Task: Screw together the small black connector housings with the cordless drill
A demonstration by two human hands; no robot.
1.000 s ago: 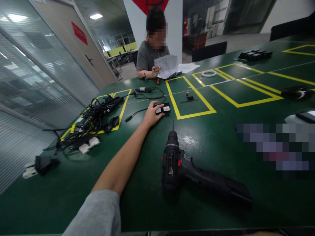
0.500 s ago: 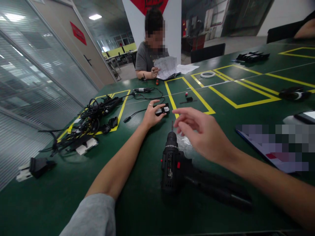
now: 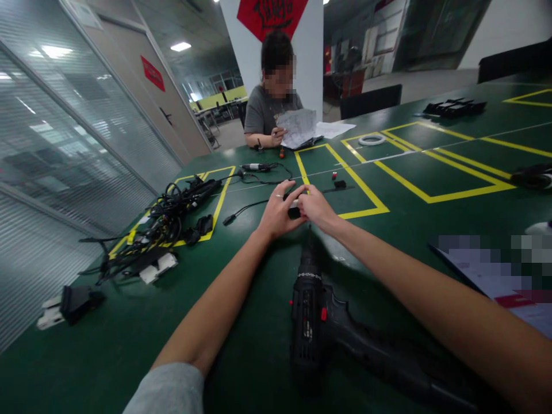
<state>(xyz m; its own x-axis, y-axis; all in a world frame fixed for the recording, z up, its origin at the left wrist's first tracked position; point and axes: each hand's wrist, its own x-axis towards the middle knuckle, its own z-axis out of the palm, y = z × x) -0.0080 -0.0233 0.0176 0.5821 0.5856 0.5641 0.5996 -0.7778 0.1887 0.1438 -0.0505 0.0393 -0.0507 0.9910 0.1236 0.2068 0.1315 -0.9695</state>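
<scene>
Both hands meet over the table at mid-view. My left hand curls its fingers and thumb around a small black box with a white label, mostly covered by the fingers. My right hand touches the box's right side, its fingers bent together; whether a tiny part is pinched in them is hidden. Just below the hands lies a black cordless drill, its bit pointing toward them and its handle stretching to the lower right. A thin black cable with a plug ends left of my left hand.
A heap of black cables lies on the left, with a black and white part nearer me. Across the green table a person holds papers. A white tape roll and small black piece lie beyond my right hand.
My right hand has moved left and forward from above the drill bit to the box in my left hand, and its fingers have closed in. The view has shifted slightly.
</scene>
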